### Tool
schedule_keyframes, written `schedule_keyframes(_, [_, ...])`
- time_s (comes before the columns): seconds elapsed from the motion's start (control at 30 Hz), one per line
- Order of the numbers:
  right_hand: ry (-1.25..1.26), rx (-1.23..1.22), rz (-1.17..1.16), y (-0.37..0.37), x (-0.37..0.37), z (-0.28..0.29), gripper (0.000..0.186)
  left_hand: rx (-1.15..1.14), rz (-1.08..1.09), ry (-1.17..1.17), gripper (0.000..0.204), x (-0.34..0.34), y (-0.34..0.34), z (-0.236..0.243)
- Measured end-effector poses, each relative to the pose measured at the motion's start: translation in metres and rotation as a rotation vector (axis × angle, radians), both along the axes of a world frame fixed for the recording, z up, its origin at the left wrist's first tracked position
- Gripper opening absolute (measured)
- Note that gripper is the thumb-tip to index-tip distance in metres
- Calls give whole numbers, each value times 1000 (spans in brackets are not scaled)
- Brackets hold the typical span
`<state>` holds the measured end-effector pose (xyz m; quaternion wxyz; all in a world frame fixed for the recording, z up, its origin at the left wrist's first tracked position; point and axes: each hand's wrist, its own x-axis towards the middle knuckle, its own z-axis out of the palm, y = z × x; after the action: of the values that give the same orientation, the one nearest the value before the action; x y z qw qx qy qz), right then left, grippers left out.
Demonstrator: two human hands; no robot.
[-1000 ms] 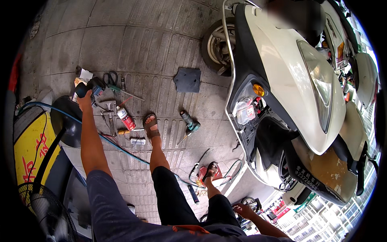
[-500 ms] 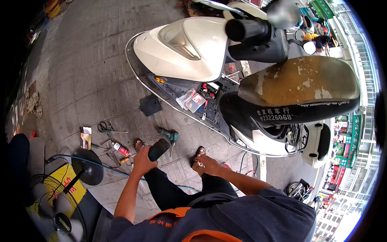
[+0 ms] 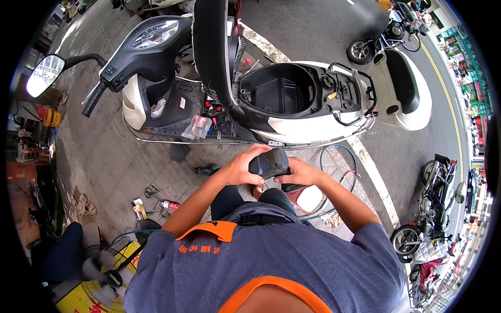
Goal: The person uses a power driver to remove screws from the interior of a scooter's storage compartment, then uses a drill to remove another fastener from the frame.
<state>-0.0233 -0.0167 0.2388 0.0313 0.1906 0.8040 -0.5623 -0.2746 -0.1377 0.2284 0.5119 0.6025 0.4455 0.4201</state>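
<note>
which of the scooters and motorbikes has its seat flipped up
The white scooter right in front of the person: its seat stands raised, exposing the black storage tub. The dark motorbikes parked at the right roadside and the one at the top show no raised seat.

This is a street-side scooter repair spot. A white scooter (image 3: 292, 112) stands with its seat up on the paved sidewalk (image 3: 104, 156), tools (image 3: 156, 201) lie on the ground, and parked motorcycles (image 3: 436, 208) line the road (image 3: 417, 120).

The dark power tool (image 3: 269, 163) looks matt plastic, the white scooter body (image 3: 308, 125) glossy, the pavement (image 3: 109, 161) rough stone.
</note>
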Motion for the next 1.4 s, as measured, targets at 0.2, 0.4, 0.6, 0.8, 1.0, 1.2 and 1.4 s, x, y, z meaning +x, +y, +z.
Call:
schedule_keyframes(0.2, [-91,-219,-236,33,-2,-10,39,-8,83,-106,80,10,59,-28])
schedule_keyframes(0.4, [-75,-237,-357,126,-36,-32,32,-183,646,-256,68,18,105,-89])
schedule_keyframes(0.6, [-203,-219,-283,254,-146,-90,21,-814,612,-459,59,5,92,-137])
schedule_keyframes(0.8, [-269,296,-28,294,-219,-145,47,-922,699,-377,55,-8,72,-145])
schedule_keyframes(1.0, [-333,313,133,305,-231,-170,52,-921,956,-433,50,8,62,-163])
schedule_keyframes(1.2, [-190,588,371,301,-247,-169,57,-927,1116,-517,47,63,71,-183])
schedule_keyframes(1.4, [-184,693,511,295,-245,-163,59,-870,1212,-643,47,140,111,-185])
